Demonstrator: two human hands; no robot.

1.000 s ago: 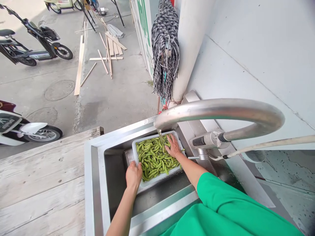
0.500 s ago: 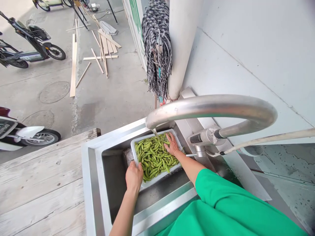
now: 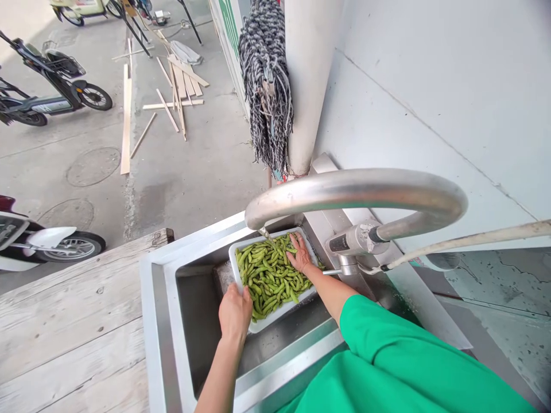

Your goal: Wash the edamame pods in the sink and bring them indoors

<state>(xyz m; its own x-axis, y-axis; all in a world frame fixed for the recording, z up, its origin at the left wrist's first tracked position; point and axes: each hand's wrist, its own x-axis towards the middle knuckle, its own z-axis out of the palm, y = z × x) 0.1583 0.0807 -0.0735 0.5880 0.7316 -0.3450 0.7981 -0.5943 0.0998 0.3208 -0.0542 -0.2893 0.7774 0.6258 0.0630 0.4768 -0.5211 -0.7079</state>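
A white basket full of green soybean pods is in the steel sink. My left hand grips the basket's left rim, thumb on top and fingers hidden over the outer side. On the right, my right hand lies on the pods at the basket's far right side, fingers stretched out. Water runs from the curved steel faucet onto the pods, close to my right fingertips.
A weathered wooden tabletop adjoins the sink on the left. Behind the sink, a grey string mop hangs by a white pipe. Wood strips and parked scooters are on the pavement. A hose runs right from the faucet base.
The view has shifted slightly, moving the faucet and mop a little left in the picture. Both hands keep nearly the same places on the basket and the pods.
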